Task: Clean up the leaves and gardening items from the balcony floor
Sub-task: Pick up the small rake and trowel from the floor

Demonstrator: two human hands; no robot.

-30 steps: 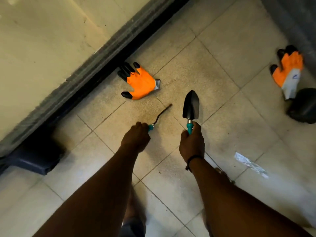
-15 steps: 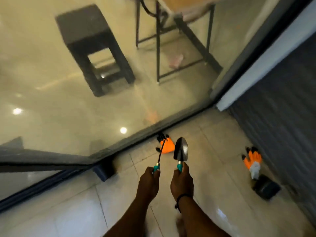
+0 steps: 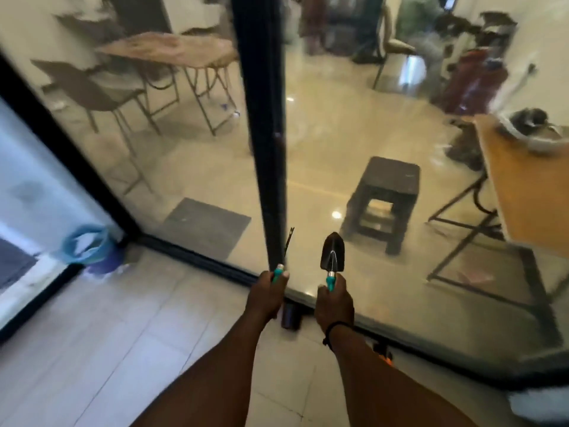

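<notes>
Both tools are up off the floor: the left hand (image 3: 267, 295) grips a thin weeder (image 3: 288, 241), the right hand (image 3: 334, 300) grips the trowel (image 3: 332, 252), both upright before the glass door (image 3: 354, 167). Putting them away looks still to come; no leaves show.

Behind the glass door with its black upright frame (image 3: 267, 124), a low dark square stool (image 3: 383, 197) stands on glossy cream floor near a grey rectangular doormat (image 3: 205, 224). A wooden-topped folding table (image 3: 172, 50) stands further back, an orange-brown table on black legs (image 3: 529, 192) right, a blue-rimmed purple pot (image 3: 92, 251) left
</notes>
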